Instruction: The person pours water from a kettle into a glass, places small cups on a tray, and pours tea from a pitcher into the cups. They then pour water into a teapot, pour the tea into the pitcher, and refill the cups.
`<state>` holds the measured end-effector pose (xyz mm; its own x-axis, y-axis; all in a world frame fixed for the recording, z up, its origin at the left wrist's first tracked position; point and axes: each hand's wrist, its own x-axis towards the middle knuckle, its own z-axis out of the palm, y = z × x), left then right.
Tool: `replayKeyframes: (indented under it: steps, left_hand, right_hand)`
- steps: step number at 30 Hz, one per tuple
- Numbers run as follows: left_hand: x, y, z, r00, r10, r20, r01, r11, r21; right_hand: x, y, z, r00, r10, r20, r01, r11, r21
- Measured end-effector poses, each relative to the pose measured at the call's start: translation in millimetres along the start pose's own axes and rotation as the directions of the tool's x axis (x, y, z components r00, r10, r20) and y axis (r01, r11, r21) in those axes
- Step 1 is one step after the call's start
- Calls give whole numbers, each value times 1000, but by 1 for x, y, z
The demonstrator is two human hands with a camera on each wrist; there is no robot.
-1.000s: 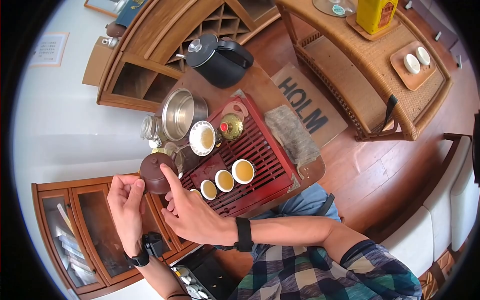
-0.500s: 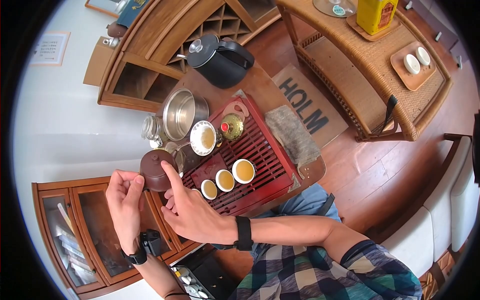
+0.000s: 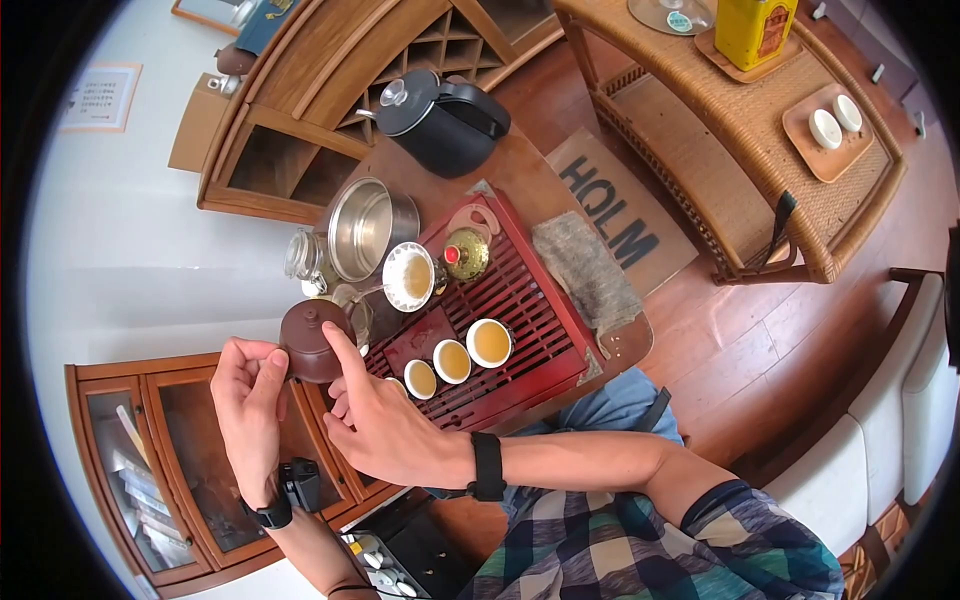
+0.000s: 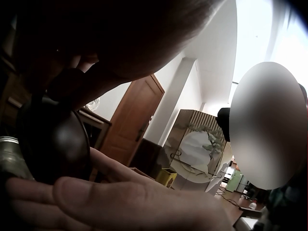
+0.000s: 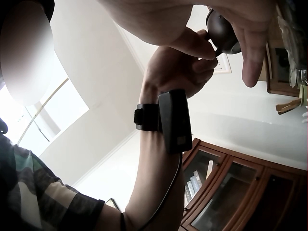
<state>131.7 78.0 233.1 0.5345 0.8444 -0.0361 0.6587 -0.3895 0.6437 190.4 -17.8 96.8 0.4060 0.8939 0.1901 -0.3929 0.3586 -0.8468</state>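
My left hand point(image 3: 250, 405) pinches the brown clay teapot point(image 3: 306, 348) at its near left side. Toward its lid reaches the straight index finger of my right hand point(image 3: 385, 425), its tip right by the knob. The right hand's other fingers are loosely bent. Beyond the teapot, a glass pitcher point(image 3: 362, 322) is partly hidden. Near it stands a patterned white bowl point(image 3: 408, 277) holding pale yellow liquid. The left wrist view shows the dark teapot point(image 4: 57, 139) close up, between both hands. In the right wrist view my left hand point(image 5: 180, 70) holds the teapot point(image 5: 224, 33).
Several white cups point(image 3: 452, 361) of yellow tea stand on the red slatted tea tray point(image 3: 540, 300). A greenish pot with a red knob point(image 3: 467, 253) is behind them. A metal basin point(image 3: 365, 230), black kettle point(image 3: 435, 125), glass jar point(image 3: 302, 255) and grey cloth point(image 3: 590, 270) surround the tray.
The left hand and the teapot have shifted very slightly. The right index finger stays at the lid, and the cups have not moved.
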Motion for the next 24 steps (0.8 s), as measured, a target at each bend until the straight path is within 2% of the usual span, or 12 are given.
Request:
replayKeyframes:
  steps: [24]
  left_hand:
    - [3, 2, -2, 1000, -9, -19, 10, 1000, 27]
  right_hand:
    - [3, -1, 1, 1000, 5, 0, -5, 1000, 16]
